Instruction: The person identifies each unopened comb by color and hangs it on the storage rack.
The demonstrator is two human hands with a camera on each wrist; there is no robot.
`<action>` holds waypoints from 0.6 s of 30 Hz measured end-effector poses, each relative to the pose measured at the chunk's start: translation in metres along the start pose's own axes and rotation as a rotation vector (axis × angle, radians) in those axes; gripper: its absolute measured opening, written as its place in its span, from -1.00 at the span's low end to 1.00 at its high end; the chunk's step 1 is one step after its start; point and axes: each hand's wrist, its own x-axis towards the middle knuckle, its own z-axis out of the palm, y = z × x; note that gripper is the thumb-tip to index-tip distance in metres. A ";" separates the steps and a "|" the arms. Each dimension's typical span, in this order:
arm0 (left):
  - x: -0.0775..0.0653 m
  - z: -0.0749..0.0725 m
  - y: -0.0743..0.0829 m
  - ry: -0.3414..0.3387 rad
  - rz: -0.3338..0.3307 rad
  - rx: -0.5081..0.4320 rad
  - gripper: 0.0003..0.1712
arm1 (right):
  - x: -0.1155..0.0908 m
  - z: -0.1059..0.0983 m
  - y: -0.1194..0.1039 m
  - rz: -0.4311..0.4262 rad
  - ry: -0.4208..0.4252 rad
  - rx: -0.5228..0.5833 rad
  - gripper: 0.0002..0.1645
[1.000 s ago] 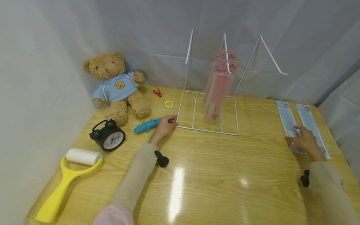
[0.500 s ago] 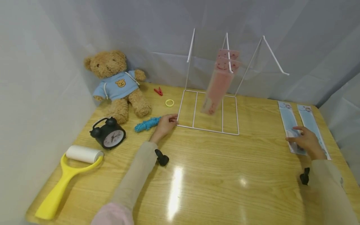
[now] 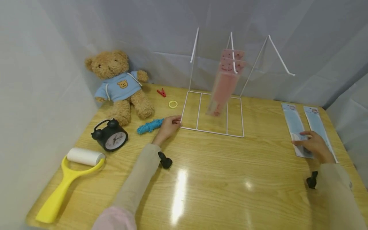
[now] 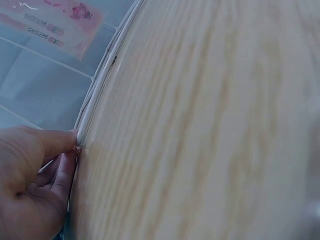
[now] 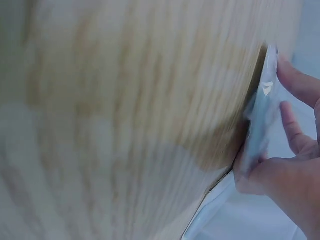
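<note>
Gripping the near end of a blue packet [image 3: 292, 119] by its two edges, the right hand [image 3: 314, 145] has thumb and fingers partly spread across it. The packet is at the right side of the wooden table [image 3: 218, 169], just beside a second blue packet [image 3: 318, 123]; what either contains is too unclear to name. Further off, the left hand [image 3: 169, 127] pinches a white wire rack [image 3: 212, 132] near its front left corner. Pink packets [image 3: 225, 86], their contents equally unclear, hang from the rack's middle hook [image 3: 233, 54].
</note>
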 end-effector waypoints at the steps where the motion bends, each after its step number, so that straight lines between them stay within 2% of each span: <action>1: 0.000 0.000 0.000 0.000 -0.005 -0.002 -0.55 | 0.000 0.001 0.000 -0.008 0.010 -0.007 -0.04; 4: 0.000 0.000 -0.001 0.003 -0.011 0.000 -0.55 | 0.001 0.003 0.000 -0.026 0.039 -0.022 -0.09; 8: -0.001 0.000 -0.002 0.006 -0.014 0.004 -0.55 | -0.001 0.005 0.004 -0.038 0.042 0.019 -0.13; 12: 0.000 0.001 -0.001 0.003 -0.012 0.002 -0.55 | -0.006 0.006 0.011 -0.022 0.062 0.079 -0.15; 18: 0.000 0.000 0.001 -0.006 -0.016 0.005 -0.55 | -0.012 0.007 0.016 0.014 0.138 0.089 -0.17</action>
